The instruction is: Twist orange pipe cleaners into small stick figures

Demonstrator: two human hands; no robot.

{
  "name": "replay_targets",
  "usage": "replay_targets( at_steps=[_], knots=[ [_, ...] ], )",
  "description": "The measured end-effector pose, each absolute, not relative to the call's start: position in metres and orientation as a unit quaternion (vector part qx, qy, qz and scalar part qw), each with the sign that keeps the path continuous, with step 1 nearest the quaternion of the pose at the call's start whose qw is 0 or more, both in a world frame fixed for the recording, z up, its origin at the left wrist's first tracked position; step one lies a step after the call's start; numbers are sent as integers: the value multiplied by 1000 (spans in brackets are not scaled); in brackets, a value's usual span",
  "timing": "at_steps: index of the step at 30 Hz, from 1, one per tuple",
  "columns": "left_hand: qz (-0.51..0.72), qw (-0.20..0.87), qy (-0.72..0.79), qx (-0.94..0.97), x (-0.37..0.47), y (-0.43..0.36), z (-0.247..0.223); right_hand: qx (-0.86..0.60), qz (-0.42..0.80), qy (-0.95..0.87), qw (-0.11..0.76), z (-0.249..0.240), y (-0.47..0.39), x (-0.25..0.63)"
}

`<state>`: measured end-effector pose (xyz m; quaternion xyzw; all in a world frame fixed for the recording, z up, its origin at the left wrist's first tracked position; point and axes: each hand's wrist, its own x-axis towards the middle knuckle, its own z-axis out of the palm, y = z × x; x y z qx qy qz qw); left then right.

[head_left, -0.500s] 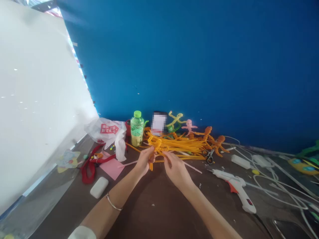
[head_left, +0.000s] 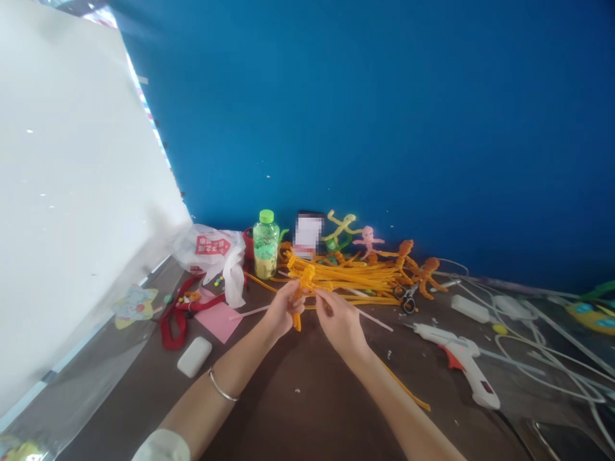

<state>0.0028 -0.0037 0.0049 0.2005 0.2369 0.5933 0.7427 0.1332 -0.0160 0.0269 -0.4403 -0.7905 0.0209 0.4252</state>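
My left hand (head_left: 281, 312) is closed around a partly twisted orange pipe-cleaner figure (head_left: 307, 276), whose short ends hang below the fingers. Close beside it, my right hand (head_left: 340, 324) pinches an orange pipe cleaner at the figure's right side. A loose orange strand (head_left: 414, 396) comes out beyond my right forearm, seemingly the tail of that pipe cleaner. Right behind both hands lies a bundle of long orange pipe cleaners (head_left: 369, 275). Finished-looking orange figures (head_left: 426, 275), a pink figure (head_left: 368, 238) and a yellow one (head_left: 343, 224) stand at the back.
A green-capped bottle (head_left: 266, 246) and a white plastic bag (head_left: 211, 246) stand back left. Pink paper (head_left: 220, 320), a red strap (head_left: 173, 330) and a white case (head_left: 195, 356) lie left. Scissors (head_left: 408, 302), a glue gun (head_left: 464, 362) and tangled white cables (head_left: 528, 339) are right.
The loose orange strand now shows beyond my right forearm, where none was visible before. Both hands keep their hold, and the view has shifted slightly.
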Motion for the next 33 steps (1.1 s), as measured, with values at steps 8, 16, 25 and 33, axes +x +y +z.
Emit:
replay_targets(
  at_steps=[8,16,25,33],
  knots=[
    [528,827,177,79,0,-2,5,-397,-49,-806,435,22,-16,138],
    [509,846,150,50,-1,-4,8,-375,-28,-827,417,18,-18,159],
    [475,867,137,58,7,-14,12,-457,117,-780,410,19,-22,179],
    [408,861,204,225,11,-24,15,-421,206,-818,333,53,-6,197]
  ],
)
